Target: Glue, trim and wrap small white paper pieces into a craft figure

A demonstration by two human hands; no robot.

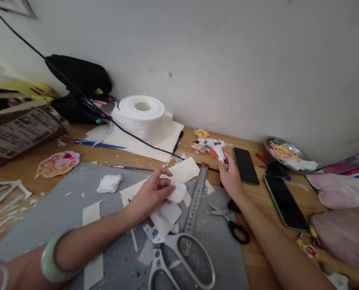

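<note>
My left hand point(156, 191), a pale green bangle on its wrist, pinches a small white piece of tissue or paper point(177, 193) above the grey cutting mat point(64, 205). My right hand point(231, 173) grips the handle end of a white hot glue gun point(211, 145) with an orange trigger; its nozzle points left. Beneath my left hand lie white paper pieces point(185, 170), a steel ruler point(196, 205) and large metal scissors point(158, 241). Small black-handled scissors point(239, 233) rest near my right forearm. A stack of white squares point(109, 183) sits on the mat.
A large white roll point(141, 121) stands at the back, with a black cord point(131, 135) crossing before it. Two phones point(246, 166) and a metal bowl point(271, 141) of cutouts are at right. A cardboard box point(22, 133) and paper scraps point(8, 197) occupy the left.
</note>
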